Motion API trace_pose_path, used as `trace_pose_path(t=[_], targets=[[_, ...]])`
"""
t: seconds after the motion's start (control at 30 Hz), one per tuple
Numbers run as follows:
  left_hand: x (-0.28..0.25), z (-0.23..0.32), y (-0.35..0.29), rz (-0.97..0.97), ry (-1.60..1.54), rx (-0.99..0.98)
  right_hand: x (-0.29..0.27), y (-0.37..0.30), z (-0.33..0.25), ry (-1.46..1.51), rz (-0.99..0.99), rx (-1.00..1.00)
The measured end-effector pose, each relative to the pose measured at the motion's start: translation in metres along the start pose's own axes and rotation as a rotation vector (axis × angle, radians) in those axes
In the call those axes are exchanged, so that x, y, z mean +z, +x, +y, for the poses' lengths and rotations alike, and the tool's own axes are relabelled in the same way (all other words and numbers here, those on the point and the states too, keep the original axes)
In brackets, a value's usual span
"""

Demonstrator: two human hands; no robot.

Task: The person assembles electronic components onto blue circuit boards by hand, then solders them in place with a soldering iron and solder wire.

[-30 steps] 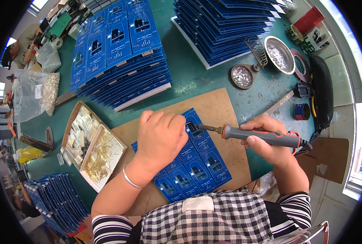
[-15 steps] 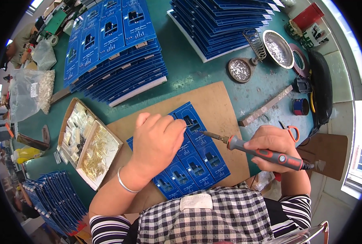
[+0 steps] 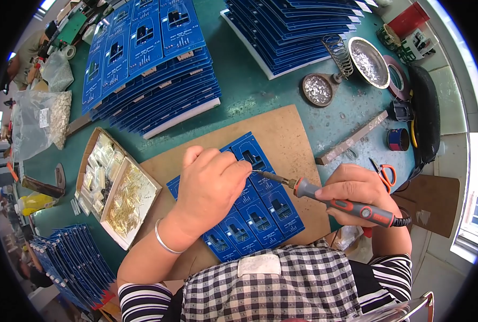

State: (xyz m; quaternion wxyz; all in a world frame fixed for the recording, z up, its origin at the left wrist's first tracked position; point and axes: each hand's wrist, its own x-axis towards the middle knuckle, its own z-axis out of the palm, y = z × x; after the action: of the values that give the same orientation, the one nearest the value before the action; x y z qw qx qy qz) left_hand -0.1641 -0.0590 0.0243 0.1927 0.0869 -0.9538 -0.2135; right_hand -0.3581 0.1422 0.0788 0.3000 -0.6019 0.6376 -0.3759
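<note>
My right hand (image 3: 357, 193) is wrapped around a grey and red soldering iron (image 3: 351, 207). Its tip points left and reaches the fingertips of my left hand (image 3: 209, 182), above a blue circuit board panel (image 3: 260, 222). The left fingers are pinched together over the board's upper part; what they hold is too small to make out. Black components sit on the panel's several sections. Part of the panel is hidden behind the left hand. The panel lies tilted on a brown board (image 3: 282, 129).
Left of the panel stands a cardboard box (image 3: 155, 188) with gold pins and small parts. Beyond are two tall stacks of blue boards (image 3: 158, 48). To the right lie a metal bar (image 3: 351, 138), orange-handled scissors (image 3: 387, 177), a soldering-iron stand (image 3: 318, 90) and a bowl (image 3: 369, 61).
The soldering iron has shifted left, bringing its tip to the left fingertips. My left hand has moved slightly right, and the thin piece seen at its fingertips is harder to see.
</note>
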Motion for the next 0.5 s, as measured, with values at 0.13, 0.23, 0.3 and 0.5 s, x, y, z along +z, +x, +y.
trace_pose_path(t=[0.13,0.23,0.3,0.5], targets=[[0.001,0.0,0.0,-0.028,0.025,0.009,0.0,-0.001,-0.001,-0.004,-0.001,0.014],[0.0,0.001,0.0,-0.036,0.034,0.011,-0.001,-0.001,-0.001,0.003,-0.008,0.013],[0.0,0.001,-0.001,-0.044,0.032,-0.001,-0.001,-0.001,0.0,0.009,-0.011,0.012],[-0.017,0.001,-0.008,0.023,-0.162,-0.149,-0.004,-0.003,0.002,0.031,-0.009,0.012]])
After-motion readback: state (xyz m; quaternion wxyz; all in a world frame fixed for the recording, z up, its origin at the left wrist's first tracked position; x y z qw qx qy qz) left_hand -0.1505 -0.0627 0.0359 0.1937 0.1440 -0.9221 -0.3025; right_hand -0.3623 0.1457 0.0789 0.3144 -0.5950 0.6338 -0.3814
